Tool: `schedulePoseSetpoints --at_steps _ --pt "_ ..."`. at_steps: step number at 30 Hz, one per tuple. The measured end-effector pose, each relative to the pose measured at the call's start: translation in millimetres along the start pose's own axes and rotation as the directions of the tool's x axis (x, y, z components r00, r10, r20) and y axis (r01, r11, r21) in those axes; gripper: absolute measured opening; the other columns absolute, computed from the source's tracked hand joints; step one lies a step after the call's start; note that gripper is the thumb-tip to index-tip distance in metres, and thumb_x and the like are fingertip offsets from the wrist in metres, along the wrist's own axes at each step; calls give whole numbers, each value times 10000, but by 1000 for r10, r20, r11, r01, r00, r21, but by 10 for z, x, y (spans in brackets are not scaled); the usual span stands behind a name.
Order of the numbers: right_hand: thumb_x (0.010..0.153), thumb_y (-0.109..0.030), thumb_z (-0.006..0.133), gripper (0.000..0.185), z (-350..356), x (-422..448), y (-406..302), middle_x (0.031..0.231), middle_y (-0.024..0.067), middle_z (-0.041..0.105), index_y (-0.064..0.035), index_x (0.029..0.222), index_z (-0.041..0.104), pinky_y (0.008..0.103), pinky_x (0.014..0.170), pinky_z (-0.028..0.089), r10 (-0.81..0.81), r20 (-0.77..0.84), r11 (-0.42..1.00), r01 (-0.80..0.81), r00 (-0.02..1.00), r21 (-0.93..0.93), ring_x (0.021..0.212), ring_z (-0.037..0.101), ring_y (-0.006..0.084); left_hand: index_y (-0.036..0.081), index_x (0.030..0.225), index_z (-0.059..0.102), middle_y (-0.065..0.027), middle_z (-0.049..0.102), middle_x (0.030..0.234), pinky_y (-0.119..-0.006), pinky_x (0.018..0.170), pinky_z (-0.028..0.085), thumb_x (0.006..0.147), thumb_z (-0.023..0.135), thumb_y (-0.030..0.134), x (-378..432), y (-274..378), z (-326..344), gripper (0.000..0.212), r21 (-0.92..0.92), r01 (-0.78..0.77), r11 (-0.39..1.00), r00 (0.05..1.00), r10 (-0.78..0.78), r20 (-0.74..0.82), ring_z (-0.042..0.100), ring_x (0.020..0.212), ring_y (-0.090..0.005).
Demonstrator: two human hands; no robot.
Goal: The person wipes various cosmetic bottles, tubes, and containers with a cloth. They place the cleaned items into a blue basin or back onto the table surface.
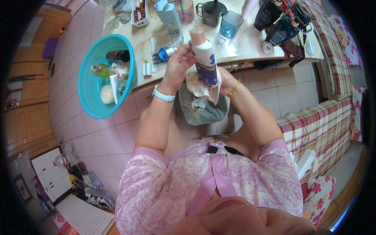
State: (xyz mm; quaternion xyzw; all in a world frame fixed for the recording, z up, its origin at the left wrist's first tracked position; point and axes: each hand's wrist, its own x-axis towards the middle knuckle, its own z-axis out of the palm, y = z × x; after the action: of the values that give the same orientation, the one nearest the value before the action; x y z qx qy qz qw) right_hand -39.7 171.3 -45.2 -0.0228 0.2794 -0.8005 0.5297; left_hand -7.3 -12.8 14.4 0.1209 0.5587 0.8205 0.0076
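A white and purple bottle [205, 63] with a pinkish cap is held tilted in front of me. My left hand [179, 60] grips its side near the shoulder, with the fingers partly behind it. A pale cloth [196, 84] is bunched against the bottle's lower part, and my right hand [225, 80] holds it there from the other side. Most of the right hand's fingers are hidden by the bottle and cloth. Below both hands stands a bin [202, 113] lined with a dark plastic bag, with crumpled scraps inside.
A turquoise basin [83, 88] holding bottles, a tube and a jar sits at the table's left edge. On the marble-patterned table [243, 51] stand a light blue pump bottle [169, 17], a blue cup [231, 25] and dark bottles [282, 30]. A plaid-covered sofa [320, 126] is at right.
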Motion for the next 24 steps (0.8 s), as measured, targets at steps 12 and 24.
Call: schedulePoseSetpoints --at_steps 12,24 --pt "972 -355 587 331 10 160 217 894 63 696 -63 1112 654 303 509 565 29 -198 992 -53 980 -117 681 691 162 13 1181 664 -20 696 1078 -318 964 479 775 834 60 -195 117 -59 442 193 193 962 968 -218 120 616 1029 -125" --pt "1023 -355 515 380 90 170 31 1055 89 699 -31 1189 624 341 768 590 -74 -425 983 -6 902 -184 878 700 188 20 1126 663 -121 695 970 -324 858 505 764 838 139 -146 116 -61 419 737 -133 663 972 231 -32 672 925 -233"
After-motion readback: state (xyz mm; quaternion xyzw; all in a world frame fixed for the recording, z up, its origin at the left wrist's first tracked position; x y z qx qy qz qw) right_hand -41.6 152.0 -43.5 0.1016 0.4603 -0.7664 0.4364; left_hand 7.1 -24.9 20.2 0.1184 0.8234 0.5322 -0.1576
